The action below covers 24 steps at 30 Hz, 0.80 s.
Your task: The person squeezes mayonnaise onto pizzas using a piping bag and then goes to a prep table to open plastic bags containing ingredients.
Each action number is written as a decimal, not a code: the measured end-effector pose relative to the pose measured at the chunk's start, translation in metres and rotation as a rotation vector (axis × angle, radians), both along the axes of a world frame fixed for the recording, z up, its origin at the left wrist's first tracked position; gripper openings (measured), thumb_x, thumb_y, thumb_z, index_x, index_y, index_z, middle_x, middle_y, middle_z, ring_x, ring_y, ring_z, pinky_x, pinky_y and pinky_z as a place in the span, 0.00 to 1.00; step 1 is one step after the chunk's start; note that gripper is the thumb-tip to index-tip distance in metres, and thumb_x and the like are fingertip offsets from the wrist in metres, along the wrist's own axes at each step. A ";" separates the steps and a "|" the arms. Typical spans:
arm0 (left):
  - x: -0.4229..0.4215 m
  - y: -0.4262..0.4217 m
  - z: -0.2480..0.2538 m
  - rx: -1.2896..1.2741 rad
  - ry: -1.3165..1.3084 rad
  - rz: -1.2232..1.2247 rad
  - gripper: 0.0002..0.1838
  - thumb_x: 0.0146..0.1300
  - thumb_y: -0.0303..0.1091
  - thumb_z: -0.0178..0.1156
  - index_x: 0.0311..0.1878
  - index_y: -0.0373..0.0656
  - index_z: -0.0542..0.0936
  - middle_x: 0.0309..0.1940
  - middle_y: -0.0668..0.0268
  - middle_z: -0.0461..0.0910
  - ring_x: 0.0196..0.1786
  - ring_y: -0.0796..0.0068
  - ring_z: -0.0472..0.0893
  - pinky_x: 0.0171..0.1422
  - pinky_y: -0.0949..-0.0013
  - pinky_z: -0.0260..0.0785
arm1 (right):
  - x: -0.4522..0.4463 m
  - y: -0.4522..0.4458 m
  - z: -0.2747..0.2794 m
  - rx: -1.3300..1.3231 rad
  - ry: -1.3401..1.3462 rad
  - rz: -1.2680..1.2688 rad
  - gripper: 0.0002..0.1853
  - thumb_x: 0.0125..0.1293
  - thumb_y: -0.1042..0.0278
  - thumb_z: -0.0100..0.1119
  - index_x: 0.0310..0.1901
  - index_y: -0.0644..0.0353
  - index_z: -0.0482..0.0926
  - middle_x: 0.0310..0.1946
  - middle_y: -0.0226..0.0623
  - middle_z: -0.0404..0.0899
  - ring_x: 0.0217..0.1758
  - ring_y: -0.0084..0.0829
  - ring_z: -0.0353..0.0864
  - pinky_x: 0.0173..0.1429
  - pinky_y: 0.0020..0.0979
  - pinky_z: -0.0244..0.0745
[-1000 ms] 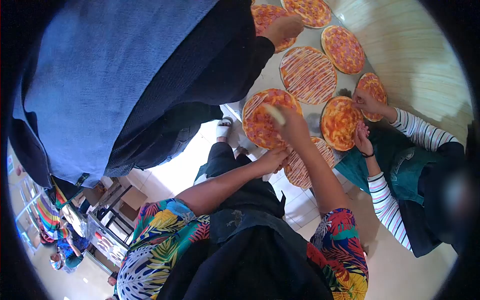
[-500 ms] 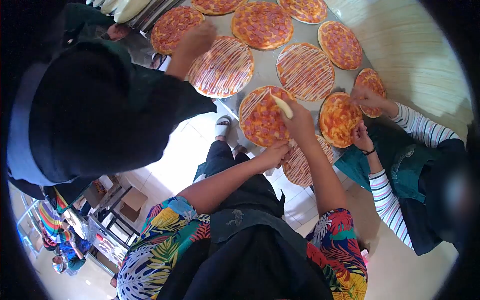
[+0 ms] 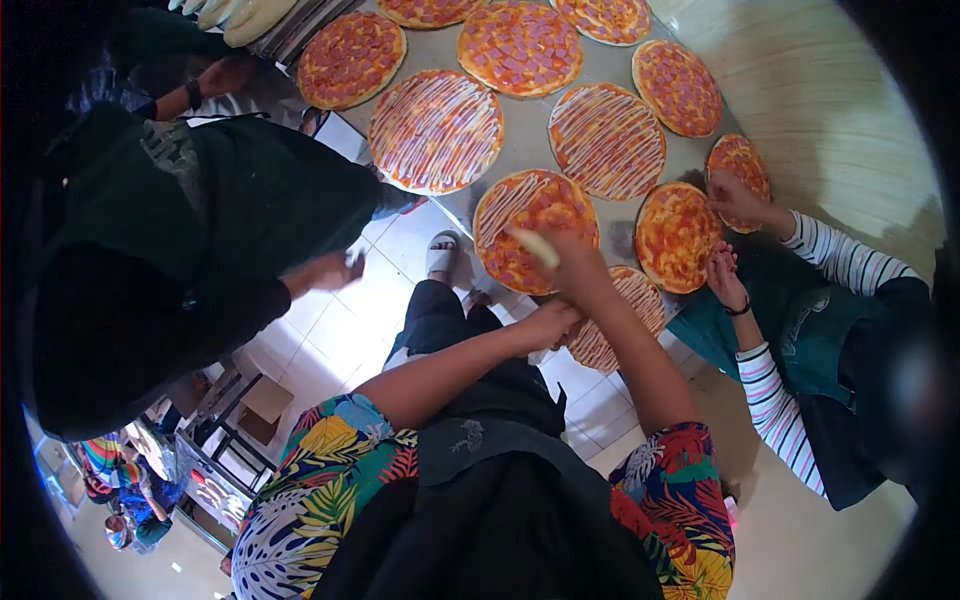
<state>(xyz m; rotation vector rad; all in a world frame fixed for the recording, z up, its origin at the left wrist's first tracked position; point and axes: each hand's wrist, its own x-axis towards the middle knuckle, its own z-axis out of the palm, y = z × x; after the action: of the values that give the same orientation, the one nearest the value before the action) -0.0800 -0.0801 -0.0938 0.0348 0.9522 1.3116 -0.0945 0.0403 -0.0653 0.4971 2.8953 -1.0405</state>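
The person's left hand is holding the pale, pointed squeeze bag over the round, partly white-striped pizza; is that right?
No, wrong hand: the head view shows the right hand holding the pale, pointed squeeze bag over the round, partly white-striped pizza.

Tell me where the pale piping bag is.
In the head view, the bag is in the right hand, over the partly striped pizza, with the left hand nearby.

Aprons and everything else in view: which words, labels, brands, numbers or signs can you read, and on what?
No text is readable.
Camera wearer's apron: pale mark, too blurred to read.
Left co-worker's apron: same.
Right co-worker's apron: same.
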 end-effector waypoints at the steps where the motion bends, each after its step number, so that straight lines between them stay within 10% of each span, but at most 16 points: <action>1: 0.004 -0.005 -0.005 0.025 -0.035 -0.103 0.10 0.65 0.43 0.43 0.33 0.49 0.66 0.19 0.77 0.57 0.18 0.86 0.55 0.19 0.80 0.45 | 0.005 -0.009 0.002 0.003 -0.072 0.146 0.20 0.49 0.65 0.63 0.46 0.57 0.74 0.34 0.46 0.77 0.38 0.43 0.77 0.40 0.38 0.72; 9: -0.005 0.012 0.006 -0.031 -0.051 0.063 0.11 0.65 0.44 0.43 0.33 0.49 0.67 0.19 0.77 0.58 0.19 0.86 0.56 0.19 0.80 0.46 | -0.005 0.035 -0.002 0.051 -0.081 -0.114 0.20 0.51 0.63 0.61 0.47 0.56 0.73 0.34 0.45 0.77 0.38 0.43 0.78 0.40 0.38 0.72; 15: 0.012 -0.005 -0.010 0.050 -0.097 -0.248 0.15 0.66 0.47 0.43 0.32 0.46 0.68 0.19 0.73 0.61 0.17 0.82 0.59 0.19 0.76 0.52 | 0.020 -0.004 -0.001 -0.033 -0.122 0.251 0.23 0.50 0.64 0.62 0.49 0.55 0.73 0.37 0.45 0.77 0.39 0.44 0.77 0.42 0.37 0.73; 24: 0.009 0.026 -0.018 0.082 0.204 0.100 0.13 0.64 0.47 0.43 0.32 0.48 0.66 0.19 0.74 0.61 0.18 0.84 0.59 0.19 0.78 0.50 | 0.004 0.034 -0.001 0.020 0.022 -0.086 0.17 0.53 0.63 0.58 0.46 0.57 0.75 0.30 0.47 0.77 0.34 0.46 0.78 0.37 0.41 0.73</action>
<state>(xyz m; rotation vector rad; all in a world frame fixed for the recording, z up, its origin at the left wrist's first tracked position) -0.0705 -0.0542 -0.1119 0.1896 1.0837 1.4594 -0.0910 0.0742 -0.0658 0.6202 2.9309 -1.0344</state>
